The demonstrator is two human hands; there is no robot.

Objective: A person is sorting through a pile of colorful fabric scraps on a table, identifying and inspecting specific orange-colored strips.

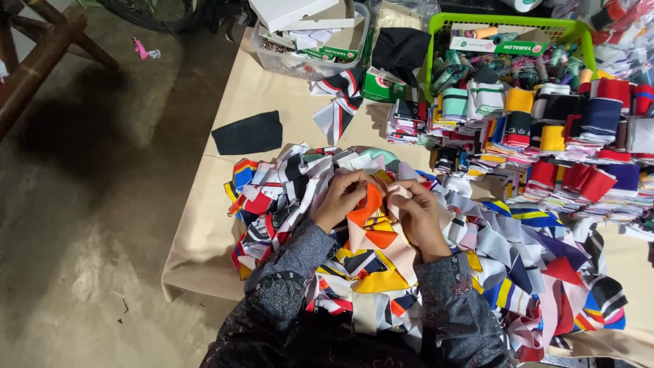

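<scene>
My left hand (343,197) and my right hand (417,212) meet over a heap of multicoloured fabric scraps (477,252) on the beige-covered table (204,225). Both hands pinch one orange fabric piece (366,208) between them, the left on its left edge, the right on its pale upper right edge. Under it lies a peach and yellow scrap (381,262). My patterned dark sleeves (286,279) reach in from the bottom.
Folded coloured fabric stacks (545,129) fill the right. A green basket (436,31) and a clear plastic box (306,61) stand at the back. A black cloth piece (248,133) lies left. Concrete floor (82,204) and a wooden chair leg (34,68) are at left.
</scene>
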